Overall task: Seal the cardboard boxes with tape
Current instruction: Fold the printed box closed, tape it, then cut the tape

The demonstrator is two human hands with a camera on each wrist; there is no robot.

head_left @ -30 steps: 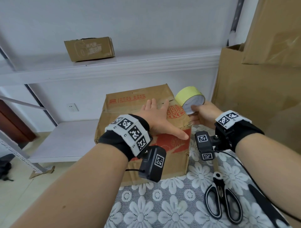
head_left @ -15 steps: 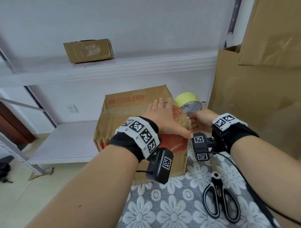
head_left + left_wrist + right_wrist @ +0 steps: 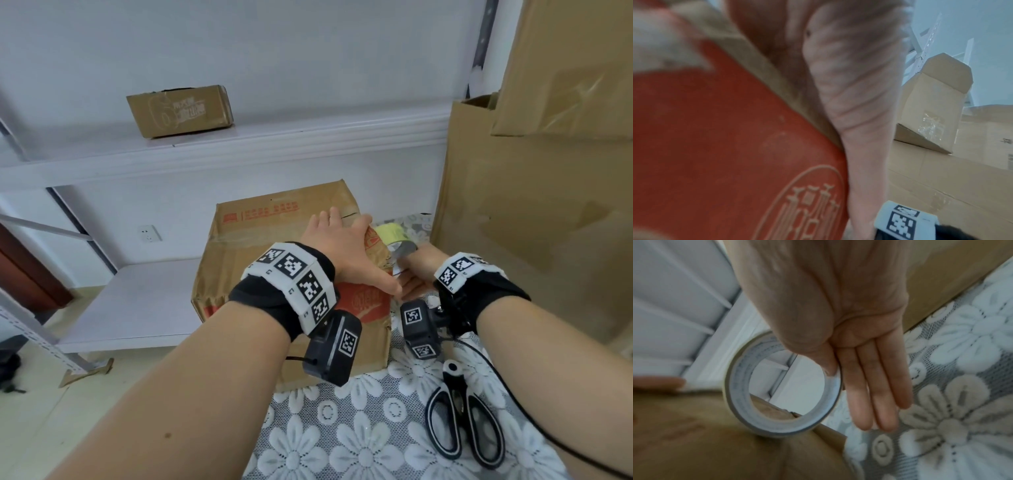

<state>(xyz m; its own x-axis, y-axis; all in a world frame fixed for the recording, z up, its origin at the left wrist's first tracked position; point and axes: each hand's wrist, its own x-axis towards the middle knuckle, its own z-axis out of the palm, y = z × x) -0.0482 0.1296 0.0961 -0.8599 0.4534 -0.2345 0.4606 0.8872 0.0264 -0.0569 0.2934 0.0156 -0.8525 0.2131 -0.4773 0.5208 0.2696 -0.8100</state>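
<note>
A brown cardboard box (image 3: 274, 240) with red print stands at the table's far edge. My left hand (image 3: 342, 246) lies flat on its top near the right edge, thumb spread toward the front corner. The left wrist view shows the red print (image 3: 715, 146) close up beside my palm (image 3: 855, 81). My right hand (image 3: 416, 270) holds a yellow tape roll (image 3: 394, 236) against the box's right side, just below the top edge. In the right wrist view my thumb presses inside the roll (image 3: 783, 386) while three fingers (image 3: 875, 386) stay straight. Any tape strip on the box is hidden.
Black scissors (image 3: 459, 418) lie on the lace tablecloth (image 3: 342, 445) near my right forearm. Large cardboard boxes (image 3: 531, 222) stand close on the right. A small box (image 3: 180, 111) sits on the white shelf (image 3: 274, 144) behind. A lower shelf (image 3: 137, 301) lies left.
My right hand has brought the tape roll down from above the box's top right edge to its right side. The left hand stays pressed on the top.
</note>
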